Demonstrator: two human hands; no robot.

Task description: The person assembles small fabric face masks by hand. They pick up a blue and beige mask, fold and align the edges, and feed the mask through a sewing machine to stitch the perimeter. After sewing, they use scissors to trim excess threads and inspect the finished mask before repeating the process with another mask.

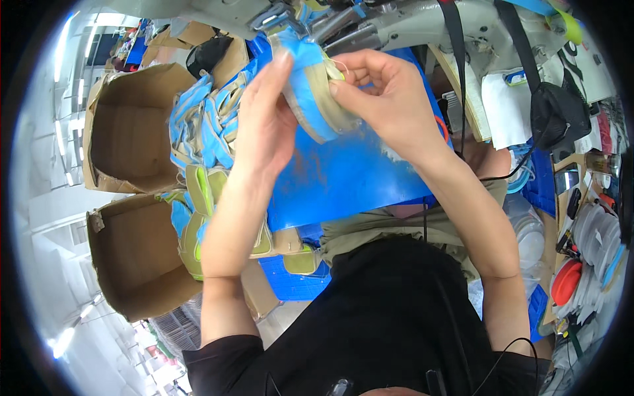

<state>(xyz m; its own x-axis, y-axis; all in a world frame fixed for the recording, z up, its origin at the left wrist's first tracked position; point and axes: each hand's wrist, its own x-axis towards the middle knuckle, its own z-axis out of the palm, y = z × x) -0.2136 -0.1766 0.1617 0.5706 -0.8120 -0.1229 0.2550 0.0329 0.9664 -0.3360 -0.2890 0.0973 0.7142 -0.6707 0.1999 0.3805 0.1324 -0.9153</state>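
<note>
A curved blue and khaki fabric strip [307, 89] is held up between my two hands, over the blue work surface and just in front of a sewing machine [343, 33]. My left hand [265, 109] grips the strip's left side, its fingers close together and pointing away from me. On the other side, my right hand [389, 92] pinches the khaki edge between thumb and forefinger. A small yellow-green bit and a thin loose thread show at that pinch. The strip's lower end hangs in a loop above the blue surface [317, 185].
Blue and khaki fabric pieces [208, 122] lie heaped left of the work surface. Two open cardboard boxes [135, 132] stand farther left. Green-edged khaki pieces [201, 191] lie beside my left forearm. A black pouch [560, 109] hangs at the right, near black straps.
</note>
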